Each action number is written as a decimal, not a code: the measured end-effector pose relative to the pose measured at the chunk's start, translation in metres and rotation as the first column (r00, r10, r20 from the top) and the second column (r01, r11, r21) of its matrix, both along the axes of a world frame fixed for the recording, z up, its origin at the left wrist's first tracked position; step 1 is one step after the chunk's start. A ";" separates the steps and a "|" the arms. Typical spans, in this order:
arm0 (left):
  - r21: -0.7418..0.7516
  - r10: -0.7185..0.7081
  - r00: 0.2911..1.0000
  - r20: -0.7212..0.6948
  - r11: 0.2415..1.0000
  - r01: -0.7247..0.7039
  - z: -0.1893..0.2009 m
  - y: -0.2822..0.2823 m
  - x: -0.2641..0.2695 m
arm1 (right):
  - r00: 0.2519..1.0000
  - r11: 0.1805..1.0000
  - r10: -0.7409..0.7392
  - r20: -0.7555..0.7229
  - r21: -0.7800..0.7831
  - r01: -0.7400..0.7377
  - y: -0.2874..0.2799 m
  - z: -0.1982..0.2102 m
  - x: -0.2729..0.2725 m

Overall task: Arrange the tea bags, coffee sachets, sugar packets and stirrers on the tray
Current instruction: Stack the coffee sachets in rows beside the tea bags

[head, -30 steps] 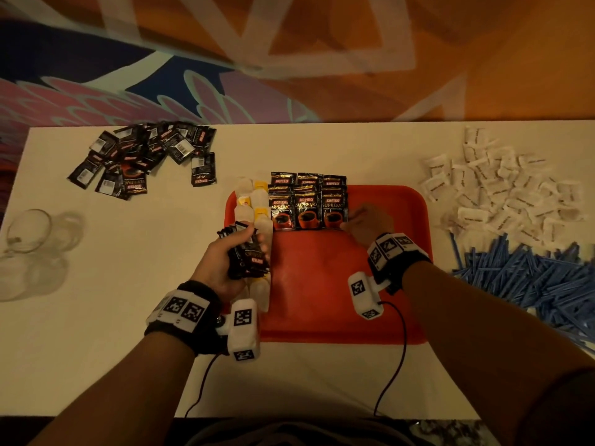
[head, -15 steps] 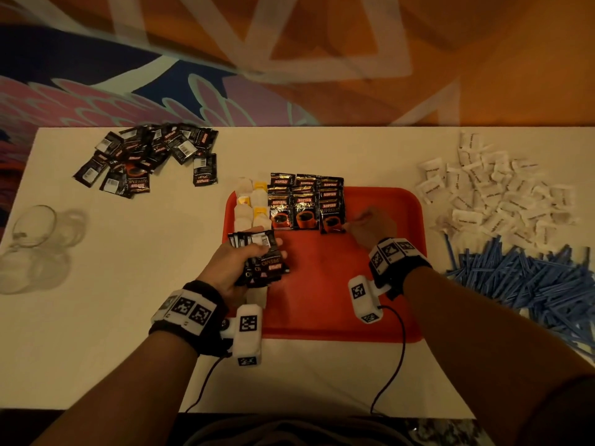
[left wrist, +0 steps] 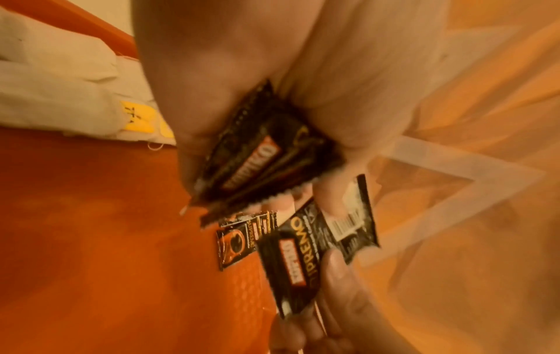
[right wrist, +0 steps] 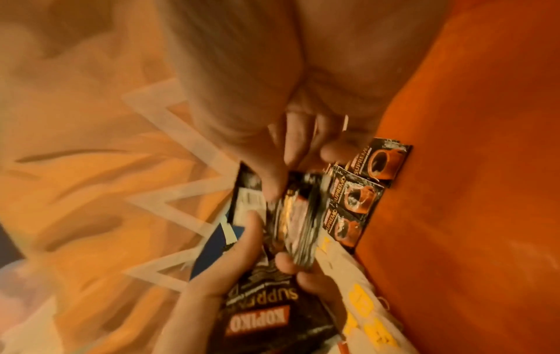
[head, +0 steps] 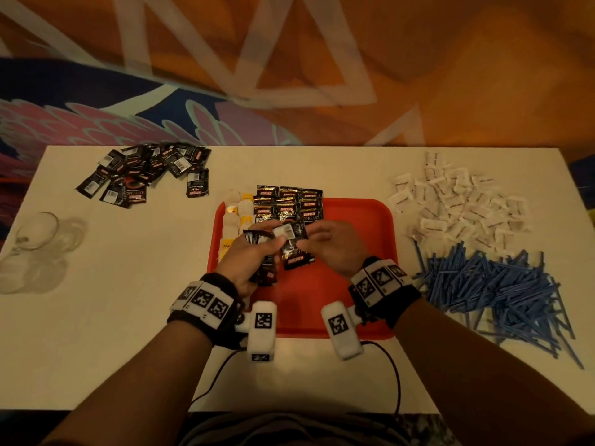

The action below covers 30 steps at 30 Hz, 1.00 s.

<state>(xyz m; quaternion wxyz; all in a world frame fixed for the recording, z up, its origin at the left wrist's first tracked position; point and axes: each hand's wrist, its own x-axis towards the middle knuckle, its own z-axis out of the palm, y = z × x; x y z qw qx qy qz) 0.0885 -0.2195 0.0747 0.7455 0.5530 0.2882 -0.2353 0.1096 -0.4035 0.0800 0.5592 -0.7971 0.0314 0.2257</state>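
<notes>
Tea bags [head: 232, 217] and three columns of coffee sachets [head: 287, 204] line the tray's [head: 360, 220] far left. The left hand [head: 249, 255] grasps a sachet stack [head: 265, 272]; the right hand [head: 335, 249] pinches one sachet [head: 294, 252]. More sachets [head: 145, 172], sugar packets [head: 457, 204] and stirrers [head: 495, 284] wait on the tabletop [head: 128, 284].

Both forearms reach forward over the flat red plastic tray [head: 354, 220], marker-printed bands on the wrists. The left hand [head: 248, 255] grips a bunch of black foil coffee sachets [head: 291, 252]; the right hand [head: 331, 246] pinches its top one.
</notes>
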 end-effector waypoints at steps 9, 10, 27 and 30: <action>-0.058 -0.140 0.981 -0.138 0.989 0.133 0.029 -0.029 -0.015 | 0.891 0.999 0.009 0.454 -0.033 0.007 -0.022 0.020 -0.020; -0.040 -0.101 0.991 -0.082 0.994 0.098 0.030 -0.032 -0.015 | 0.898 0.999 0.036 0.438 -0.039 -0.021 -0.024 0.021 -0.022; 0.090 -0.002 0.992 0.123 0.996 -0.009 0.032 -0.035 -0.018 | 0.976 0.987 0.090 0.201 -0.146 -0.061 -0.024 0.016 -0.023; 0.064 0.008 0.995 0.103 0.998 -0.014 0.025 -0.029 -0.016 | 0.982 0.987 0.094 0.165 -0.144 -0.070 -0.014 0.011 -0.024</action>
